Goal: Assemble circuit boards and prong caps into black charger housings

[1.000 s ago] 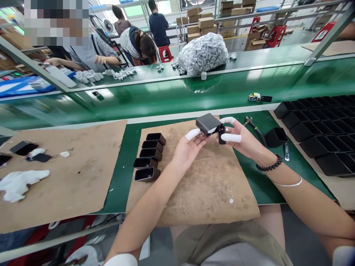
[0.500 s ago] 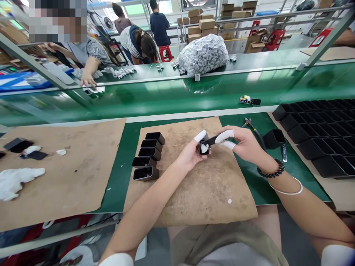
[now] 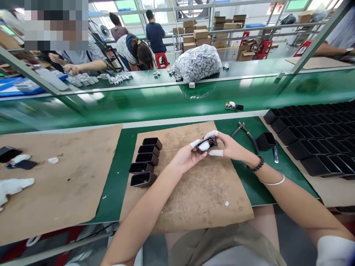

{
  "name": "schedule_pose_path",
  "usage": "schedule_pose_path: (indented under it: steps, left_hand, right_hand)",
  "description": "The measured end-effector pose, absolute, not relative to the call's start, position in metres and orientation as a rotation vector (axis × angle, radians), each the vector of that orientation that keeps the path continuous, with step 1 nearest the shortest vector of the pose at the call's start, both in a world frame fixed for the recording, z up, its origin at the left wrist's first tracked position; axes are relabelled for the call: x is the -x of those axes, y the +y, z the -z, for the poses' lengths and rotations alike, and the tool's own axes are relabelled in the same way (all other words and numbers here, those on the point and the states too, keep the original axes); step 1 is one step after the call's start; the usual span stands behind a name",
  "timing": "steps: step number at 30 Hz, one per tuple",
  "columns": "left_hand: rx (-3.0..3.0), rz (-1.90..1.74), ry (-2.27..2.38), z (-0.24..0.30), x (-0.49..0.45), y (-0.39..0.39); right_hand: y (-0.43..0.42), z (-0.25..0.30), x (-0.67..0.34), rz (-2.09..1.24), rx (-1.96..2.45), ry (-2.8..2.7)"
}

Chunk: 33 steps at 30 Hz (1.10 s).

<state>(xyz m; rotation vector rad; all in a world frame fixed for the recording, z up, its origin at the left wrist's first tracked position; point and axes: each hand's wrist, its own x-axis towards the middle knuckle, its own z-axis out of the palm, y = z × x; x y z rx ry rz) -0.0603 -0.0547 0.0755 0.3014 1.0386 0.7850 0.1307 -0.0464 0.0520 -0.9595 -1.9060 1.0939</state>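
Note:
Both my hands meet over the brown cardboard mat (image 3: 194, 192) and pinch a small black casing with a white part showing inside (image 3: 205, 145). My left hand (image 3: 185, 158) grips it from below and the left, with a white cot on one fingertip. My right hand (image 3: 231, 147) closes on it from the right, its thumb and a finger also wearing white cots. A column of several empty black rectangular housings (image 3: 145, 161) lies on the mat to the left of my hands.
Black pliers (image 3: 245, 132) and a loose black housing (image 3: 265, 141) lie right of my hands, beside trays of black housings (image 3: 313, 138). A small circuit part (image 3: 233, 106) rides the green conveyor (image 3: 166, 99). Across it are a bag of white parts (image 3: 197, 62) and other workers.
The casing in my hands has been turned over and lowered toward the mat. The circuit part on the conveyor has drifted left. The view has tilted slightly.

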Motion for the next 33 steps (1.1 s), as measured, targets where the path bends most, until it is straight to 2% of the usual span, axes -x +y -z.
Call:
schedule_pose_path:
  steps: [5,7,10,12,16,19,22,25,29,33]
  left_hand:
    - [-0.475,-0.867,1.077,-0.079,0.064,-0.057]
    - [-0.882,-0.964,1.198,-0.079,0.069,-0.059]
    - [-1.703,-1.085,1.61,-0.084,0.084,-0.06]
    - [-2.04,-1.006,2.0,-0.087,0.098,-0.057]
    - [-2.037,-0.507,2.495,-0.079,0.129,-0.045]
    - [-2.056,-0.291,2.554,-0.062,0.143,-0.035]
    - [-2.145,-0.309,2.606,-0.055,0.14,-0.033]
    - [-2.249,-0.3,2.441,-0.063,0.126,-0.039]
    - [-2.33,-0.344,2.122,-0.076,0.109,-0.048]
    - [-2.322,-0.403,2.064,-0.077,0.105,-0.049]
  right_hand:
    - [0.015,-0.065,-0.139,-0.817,1.356,-2.044]
    - [0.053,-0.07,-0.135,-0.54,1.628,-1.985]
    - [0.105,-0.072,-0.122,-0.389,1.804,-1.893]
    - [0.13,-0.071,-0.113,-0.395,1.892,-1.882]
    - [0.156,-0.073,-0.111,-0.5,1.956,-1.981]
    - [0.161,-0.079,-0.123,-0.486,2.029,-2.047]
    - [0.159,-0.082,-0.135,-0.384,2.186,-2.055]
    - [0.156,-0.081,-0.137,-0.327,2.246,-2.104]
    - [0.147,-0.09,-0.133,-0.319,2.066,-2.265]
    - [0.111,-0.097,-0.129,-0.395,1.717,-2.451]
